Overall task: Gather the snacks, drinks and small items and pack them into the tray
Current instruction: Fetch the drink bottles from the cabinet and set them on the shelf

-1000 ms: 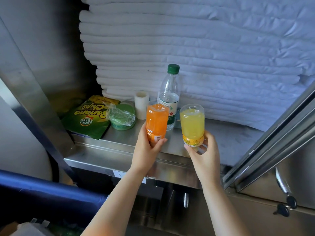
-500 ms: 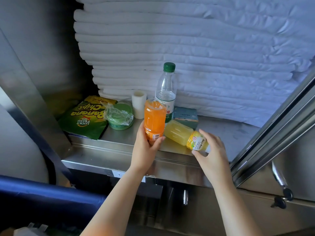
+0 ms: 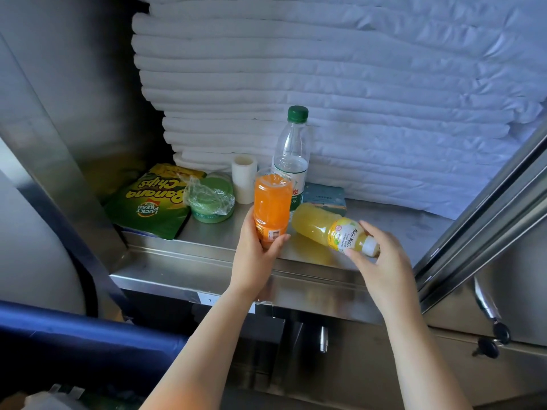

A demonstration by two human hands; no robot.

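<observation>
Folded white linens (image 3: 355,84) stacked at the back of a steel shelf (image 3: 195,272).

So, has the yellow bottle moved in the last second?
Yes. The yellow bottle has tipped from standing on end down onto its side, low over the steel shelf, base toward the water bottle, cap in the right hand.
</observation>
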